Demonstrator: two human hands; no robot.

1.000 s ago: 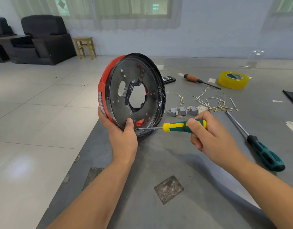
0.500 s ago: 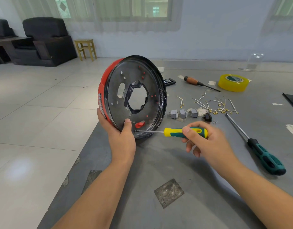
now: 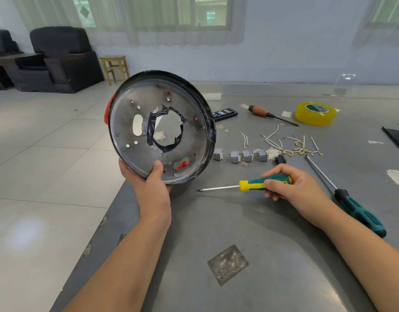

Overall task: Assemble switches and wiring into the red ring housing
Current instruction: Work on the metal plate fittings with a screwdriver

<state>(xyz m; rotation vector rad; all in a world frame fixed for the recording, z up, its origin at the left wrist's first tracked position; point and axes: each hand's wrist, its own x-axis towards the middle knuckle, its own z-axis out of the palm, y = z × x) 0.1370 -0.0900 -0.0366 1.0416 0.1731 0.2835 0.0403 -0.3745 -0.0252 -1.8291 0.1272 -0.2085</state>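
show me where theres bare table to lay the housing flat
Bare table lies between the forearms, around the worn square patch. Crowded behind the right hand: grey switches, wires, long screwdriver.

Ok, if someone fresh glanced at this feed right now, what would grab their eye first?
Probably the round housing, black-rimmed with red at its edge, held upright in the left hand over the table's left edge. Next, the yellow-and-green screwdriver gripped by the right hand, its tip clear of the housing. Behind them lie grey switches, loose wires and a yellow tape roll.
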